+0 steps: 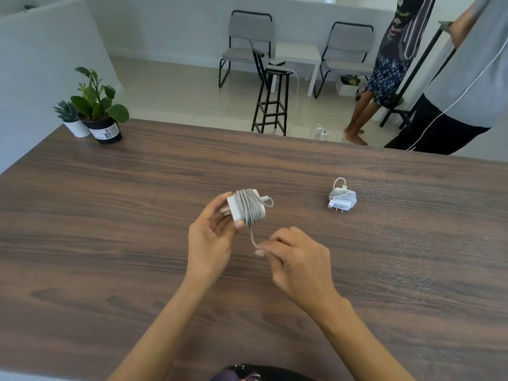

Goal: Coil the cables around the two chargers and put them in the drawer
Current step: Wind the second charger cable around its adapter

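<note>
My left hand (pixel 211 235) holds a white charger (pixel 243 206) above the table, with a grey cable wound many times around it. A short free end of that cable (pixel 253 237) runs down to my right hand (pixel 295 259), which pinches it between thumb and fingers. A small loop of cable sticks out at the charger's right side. A second white charger (pixel 342 199) lies on the table to the right, its white cable coiled around it and its plug prongs facing me. No drawer is in view.
The dark wooden table (pixel 110 229) fills the view. Two potted plants (pixel 96 111) stand at its far left corner. Beyond the far edge are a black stool (pixel 270 105), two chairs, and two people standing at the right.
</note>
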Tool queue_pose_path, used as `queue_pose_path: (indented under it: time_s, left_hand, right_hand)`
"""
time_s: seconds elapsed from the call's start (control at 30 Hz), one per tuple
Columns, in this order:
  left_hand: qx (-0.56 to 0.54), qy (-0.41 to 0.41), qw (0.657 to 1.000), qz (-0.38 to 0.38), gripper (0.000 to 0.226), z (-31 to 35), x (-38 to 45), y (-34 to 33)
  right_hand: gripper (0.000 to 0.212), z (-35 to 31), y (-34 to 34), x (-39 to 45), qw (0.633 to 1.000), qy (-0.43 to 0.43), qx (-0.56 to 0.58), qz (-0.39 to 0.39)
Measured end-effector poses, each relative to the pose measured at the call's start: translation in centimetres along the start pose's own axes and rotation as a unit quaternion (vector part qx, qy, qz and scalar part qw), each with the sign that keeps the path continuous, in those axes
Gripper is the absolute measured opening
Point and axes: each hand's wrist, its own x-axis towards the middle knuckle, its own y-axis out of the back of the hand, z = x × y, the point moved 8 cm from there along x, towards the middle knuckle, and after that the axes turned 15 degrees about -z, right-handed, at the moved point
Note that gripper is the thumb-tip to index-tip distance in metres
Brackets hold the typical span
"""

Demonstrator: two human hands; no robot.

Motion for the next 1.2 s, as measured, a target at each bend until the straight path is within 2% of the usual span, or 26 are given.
queue_pose_path:
  time_s: [0.13, 0.23, 0.33, 0.43, 0.6, 0.67, 0.73, 0.93, 1.2]
  left_hand:
    - [0.132, -0.006, 0.991, -0.015, 0.060, -0.8, -0.7, -0.5]
    - [0.183, -0.022, 0.982, -0.047, 0.059, -0.6, -1.1, -1.3]
    - [0.199, -0.025, 0.975, -0.095, 0.061, -1.0, -1.4, -1.9]
    - [0.154, 0.008, 0.980, -0.125, 0.065, -2.0, -1.9, -1.9]
    - [0.052, 0.047, 0.984, -0.162, 0.059, -2.8, -2.6, -2.1]
    - [0.033, 0.051, 0.983, -0.172, 0.059, -2.8, -2.6, -2.3]
    - [0.026, 0.060, 0.982, -0.179, 0.060, -3.2, -2.7, -2.4]
    - [0.080, 0.081, 0.977, -0.183, 0.063, -5.6, -3.8, -2.7]
    - [0.079, 0.123, 0.970, -0.193, 0.065, -7.6, -5.1, -3.4]
  right_hand:
    - [0.009, 0.0, 0.9, 0.4, 0.999, 0.027, -0.044, -0.009]
    - [0.010, 0.4, 1.4, 0.7, 0.997, 0.036, -0.072, -0.006]
    - [0.015, 1.2, 2.6, 1.1, 0.995, 0.034, -0.094, 0.015]
    - [0.015, 2.2, 3.5, 1.8, 0.995, 0.034, -0.089, 0.015]
    - [0.016, 5.5, 2.3, 3.1, 0.994, -0.062, 0.026, -0.084]
    - [0.005, 6.7, 0.9, 3.2, 0.981, -0.105, 0.100, -0.131]
    - [0.009, 7.4, -0.3, 3.2, 0.961, -0.142, 0.178, -0.155]
    - [0.028, 8.6, -3.5, 1.3, 0.907, -0.234, 0.309, -0.162]
    - [0.020, 9.7, -6.5, -1.8, 0.842, -0.310, 0.408, -0.167]
